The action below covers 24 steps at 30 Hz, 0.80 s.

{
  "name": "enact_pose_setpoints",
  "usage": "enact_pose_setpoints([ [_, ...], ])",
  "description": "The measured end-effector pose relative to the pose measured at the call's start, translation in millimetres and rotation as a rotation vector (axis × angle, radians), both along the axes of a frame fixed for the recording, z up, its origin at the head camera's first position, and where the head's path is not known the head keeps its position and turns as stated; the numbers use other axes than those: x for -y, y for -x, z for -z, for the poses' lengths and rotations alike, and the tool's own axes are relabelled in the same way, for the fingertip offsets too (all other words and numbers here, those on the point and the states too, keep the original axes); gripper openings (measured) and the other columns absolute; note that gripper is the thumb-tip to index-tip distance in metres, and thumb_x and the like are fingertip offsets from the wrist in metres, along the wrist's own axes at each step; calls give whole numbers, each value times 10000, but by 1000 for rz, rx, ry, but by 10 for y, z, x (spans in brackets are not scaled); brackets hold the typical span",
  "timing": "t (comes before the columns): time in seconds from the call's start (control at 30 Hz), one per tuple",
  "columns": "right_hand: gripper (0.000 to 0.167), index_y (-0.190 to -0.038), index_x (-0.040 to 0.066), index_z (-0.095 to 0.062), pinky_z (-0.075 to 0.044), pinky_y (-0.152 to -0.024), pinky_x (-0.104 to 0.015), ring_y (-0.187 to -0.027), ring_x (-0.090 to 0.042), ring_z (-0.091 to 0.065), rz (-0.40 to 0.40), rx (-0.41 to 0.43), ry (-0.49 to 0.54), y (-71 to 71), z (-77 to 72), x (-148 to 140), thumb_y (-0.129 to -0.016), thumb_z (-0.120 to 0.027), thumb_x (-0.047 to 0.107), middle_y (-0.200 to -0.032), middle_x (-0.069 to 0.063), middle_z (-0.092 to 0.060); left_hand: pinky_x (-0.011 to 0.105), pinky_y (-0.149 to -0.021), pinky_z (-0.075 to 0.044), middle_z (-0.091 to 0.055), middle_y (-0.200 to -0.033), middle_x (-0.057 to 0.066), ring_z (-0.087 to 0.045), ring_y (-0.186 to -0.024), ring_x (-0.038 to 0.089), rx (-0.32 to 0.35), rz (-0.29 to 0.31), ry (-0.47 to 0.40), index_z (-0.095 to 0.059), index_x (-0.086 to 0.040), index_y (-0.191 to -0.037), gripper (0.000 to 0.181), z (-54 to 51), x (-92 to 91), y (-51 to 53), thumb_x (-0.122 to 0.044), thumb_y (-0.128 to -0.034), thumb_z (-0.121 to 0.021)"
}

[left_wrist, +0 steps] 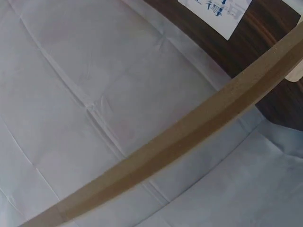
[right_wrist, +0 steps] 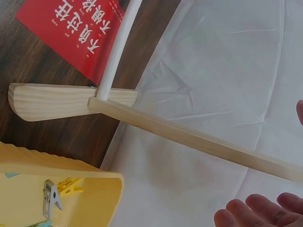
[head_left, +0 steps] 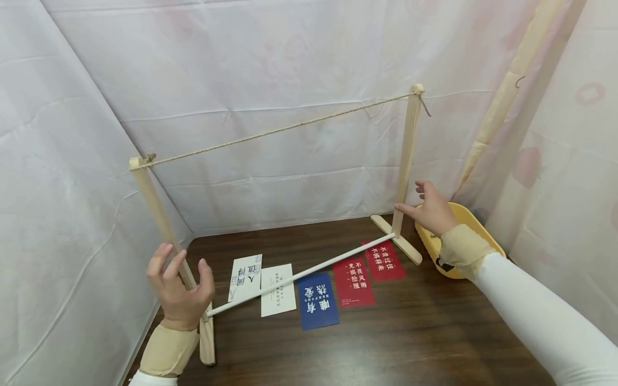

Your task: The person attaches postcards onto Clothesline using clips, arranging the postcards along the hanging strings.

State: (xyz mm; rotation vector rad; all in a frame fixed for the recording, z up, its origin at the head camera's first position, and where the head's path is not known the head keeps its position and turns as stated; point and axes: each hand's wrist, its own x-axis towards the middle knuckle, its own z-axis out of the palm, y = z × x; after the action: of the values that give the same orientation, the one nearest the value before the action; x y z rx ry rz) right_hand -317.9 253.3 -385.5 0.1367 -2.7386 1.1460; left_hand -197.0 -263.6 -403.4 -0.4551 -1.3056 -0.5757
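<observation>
A wooden frame has a left post (head_left: 156, 206), a right post (head_left: 407, 155), a cord (head_left: 285, 128) tied between their tops and a white rod (head_left: 314, 269) low down. The left hand (head_left: 181, 289) is beside the left post, fingers apart and loosely bent, holding nothing. Near the lower right post, the right hand (head_left: 432, 212) has its fingers spread, one fingertip at the post; whether it touches is unclear. The right wrist view shows the right hand's fingers (right_wrist: 260, 210) off the post (right_wrist: 199, 142). In the left wrist view only the left post (left_wrist: 180, 137) shows, no hand.
Two white cards (head_left: 278, 300), a blue card (head_left: 318, 313) and two red cards (head_left: 354, 292) lie on the dark wooden table (head_left: 386, 343) under and around the rod. A yellow basket (head_left: 487, 241) at the right holds clothespins (right_wrist: 49, 198). White cloth (head_left: 289, 64) hangs behind.
</observation>
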Motion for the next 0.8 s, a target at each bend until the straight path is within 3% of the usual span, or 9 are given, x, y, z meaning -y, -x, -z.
enact_pose_setpoints([
  [0.17, 1020, -1662, -75, -211, -392, -1200, -712, -1512, -563, -403, 7, 12, 15, 35, -34, -5, -1009, -758, 487, -1636, -379, -387, 436, -1206, -398, -566, -1331, 317, -518, -1330, 418, 73, 4, -39, -582, 139, -1180, 372, 0, 55, -33, 10, -841, -667],
  [0.37, 980, -1648, -96, -236, -407, -1193, -707, -1482, -571, -441, -9, -3, -4, 88, -82, 6, -1012, -769, 425, -1607, -387, -420, 415, -1219, -387, -529, -1401, 371, -504, -1364, 436, 181, 19, -109, -524, 201, -1254, 492, -53, 61, -56, -31, -853, -690],
  [0.53, 968, -1639, -100, -245, -411, -1186, -713, -1468, -583, -448, -13, -20, -5, 137, -136, -9, -1006, -782, 399, -1588, -398, -431, 356, -1216, -391, -517, -1485, 295, -487, -1397, 393, 310, 46, -168, -482, 207, -1363, 619, -90, 145, -64, -74, -859, -708],
  [0.57, 969, -1640, -100, -242, -407, -1185, -717, -1466, -587, -446, -14, -22, -4, 144, -155, -16, -1007, -783, 396, -1585, -401, -430, 338, -1210, -395, -518, -1495, 247, -491, -1395, 367, 340, 55, -172, -466, 203, -1394, 650, -85, 166, -60, -76, -861, -712],
  [0.8, 952, -1639, -104, -252, -417, -1178, -718, -1452, -592, -462, -23, -31, 11, 222, -279, -33, -1011, -779, 380, -1568, -408, -447, 238, -1149, -412, -489, -1530, 288, -523, -1320, 85, 547, 111, -226, -414, 79, -1553, 758, -75, 268, -54, 55, -860, -719],
])
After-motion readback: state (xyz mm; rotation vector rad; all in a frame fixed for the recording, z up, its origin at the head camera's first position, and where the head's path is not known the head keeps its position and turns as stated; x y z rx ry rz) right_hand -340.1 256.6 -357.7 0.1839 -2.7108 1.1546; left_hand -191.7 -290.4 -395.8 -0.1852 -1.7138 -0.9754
